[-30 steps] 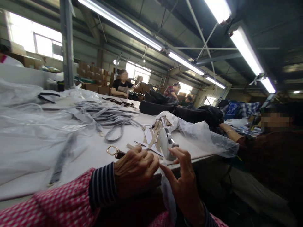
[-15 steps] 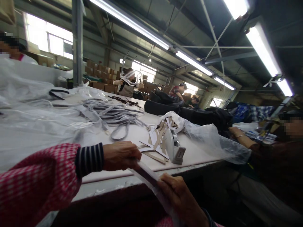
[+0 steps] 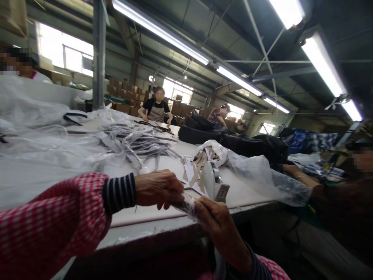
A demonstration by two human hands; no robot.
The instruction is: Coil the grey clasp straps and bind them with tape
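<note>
At the table's near edge, my left hand (image 3: 159, 188) has its fingers closed on one part of a strap in a clear plastic sleeve (image 3: 190, 208). My right hand (image 3: 217, 219) pinches the same sleeve a short way to the right. The plastic is bunched between the two hands, and a length of it hangs below my right hand. Just beyond them stands a grey tape dispenser (image 3: 212, 179). Flat white and tan card strips (image 3: 192, 171) lie in a heap beside it, some inside an opened plastic bag (image 3: 219, 149).
Grey straps in plastic (image 3: 136, 142) are piled at mid-table, with clear sheeting (image 3: 37, 155) on the left. Black padded goods (image 3: 250, 144) lie behind. Across the table stands a co-worker (image 3: 157, 109); another person's arm (image 3: 300, 175) reaches in from the right.
My hands have come closer together, and the sleeved strap, stretched out before, is now bunched between them. The co-worker opposite has lowered a looped whitish item from in front of them.
</note>
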